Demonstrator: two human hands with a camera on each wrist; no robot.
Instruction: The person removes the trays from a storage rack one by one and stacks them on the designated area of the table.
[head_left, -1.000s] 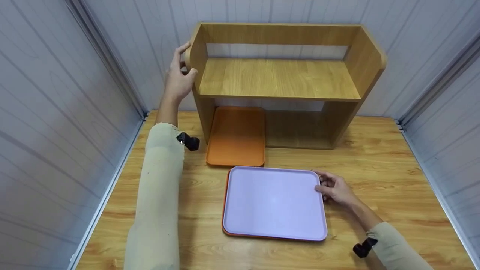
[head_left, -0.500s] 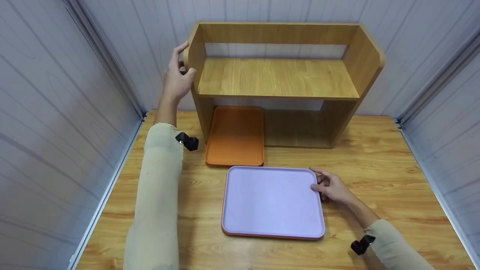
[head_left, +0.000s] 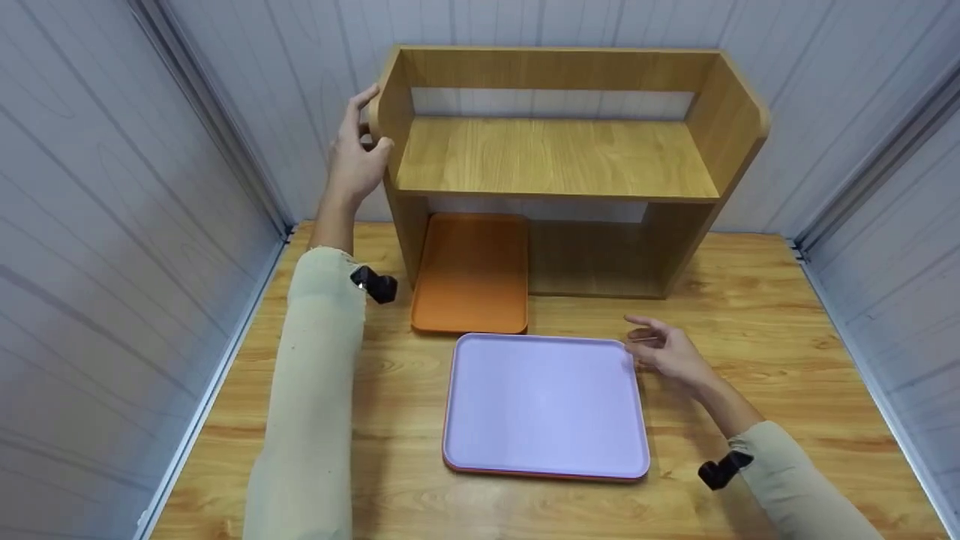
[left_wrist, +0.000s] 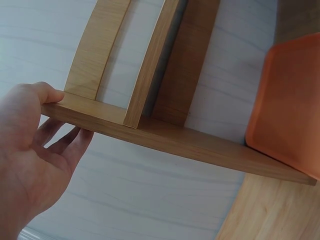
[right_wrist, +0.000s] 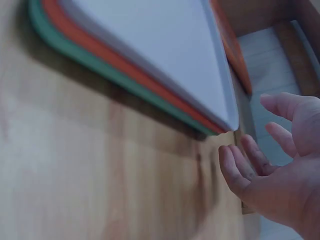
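Currently, right hand (head_left: 667, 351), fingers apart, hovers beside smooth rounded lilac tray (head_left: 546, 405); left hand (head_left: 356, 154) grips wooden shelf (head_left: 555, 154).

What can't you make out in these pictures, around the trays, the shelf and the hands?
- Stack under the lilac tray: the head view shows only an orange rim; the right wrist view shows orange and green layers, blurred, so their number is uncertain.
- Orange tray: its far end lies in shadow under the wooden shelf.
- Left hand: fingers behind the shelf's side panel are hidden.
- Right hand: the right wrist view's edge cuts it off.
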